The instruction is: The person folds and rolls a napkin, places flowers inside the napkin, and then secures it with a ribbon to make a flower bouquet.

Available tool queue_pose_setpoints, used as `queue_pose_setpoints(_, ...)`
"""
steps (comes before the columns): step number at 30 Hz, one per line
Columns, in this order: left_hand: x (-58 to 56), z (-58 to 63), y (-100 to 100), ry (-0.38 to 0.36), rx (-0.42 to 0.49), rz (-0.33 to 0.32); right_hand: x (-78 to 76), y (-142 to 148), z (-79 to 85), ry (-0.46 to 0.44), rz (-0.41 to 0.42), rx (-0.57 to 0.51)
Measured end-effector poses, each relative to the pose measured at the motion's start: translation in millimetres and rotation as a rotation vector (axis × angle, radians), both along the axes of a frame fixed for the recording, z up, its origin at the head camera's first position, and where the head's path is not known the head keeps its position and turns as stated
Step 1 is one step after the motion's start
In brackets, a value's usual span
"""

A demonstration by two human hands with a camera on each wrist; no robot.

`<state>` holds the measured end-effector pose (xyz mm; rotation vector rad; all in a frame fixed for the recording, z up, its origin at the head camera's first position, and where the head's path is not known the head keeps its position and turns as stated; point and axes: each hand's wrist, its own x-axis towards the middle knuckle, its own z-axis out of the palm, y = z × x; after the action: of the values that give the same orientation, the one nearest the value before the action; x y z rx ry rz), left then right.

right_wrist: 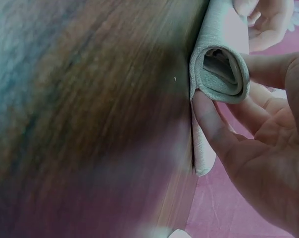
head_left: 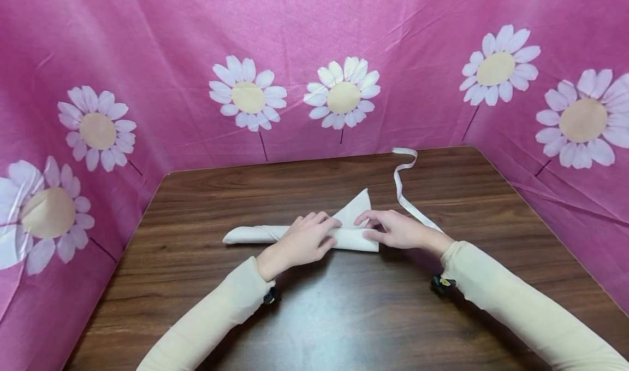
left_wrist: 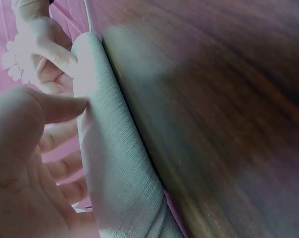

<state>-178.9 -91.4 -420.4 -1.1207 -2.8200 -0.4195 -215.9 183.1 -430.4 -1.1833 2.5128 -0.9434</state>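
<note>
Under left fingers (head_left: 319,218) and right fingers (head_left: 371,216), both gripping it: cloth roll (head_left: 351,240). Probably light, soft, crushable; best pinched gently there.

White cloth (head_left: 257,234), rolled into long tube, lies across brown wooden desk (head_left: 314,322). Left hand (head_left: 303,241) holds middle of roll; right hand (head_left: 400,230) holds its right end. Triangular corner (head_left: 357,208) of cloth points to far side, between both hands. White strip (head_left: 399,188) lies wavy near far edge, reaching right wrist. Sleeves (head_left: 211,316) are cream. Behind: pink curtain (head_left: 295,21) with big white daisies (head_left: 344,97).
</note>
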Motion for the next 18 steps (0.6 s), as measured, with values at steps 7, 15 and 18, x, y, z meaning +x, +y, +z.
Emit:
queue_pose_setpoints(7, -0.9, -0.8, -1.2, -0.016, 0.004, -0.055, -3.3, -4.3, 0.2, 0.055, -0.027, -0.013)
queue_pose_setpoints(15, -2.3, -2.0, -0.1, 0.006, -0.017, -0.063, -9.9, -6.0, -3.8, -0.022, -0.073, -0.015)
queue_pose_setpoints(18, -2.4, -1.0, 0.2, 0.015, -0.016, -0.069, -12.3, -4.6, -4.1, -0.055, -0.072, -0.037)
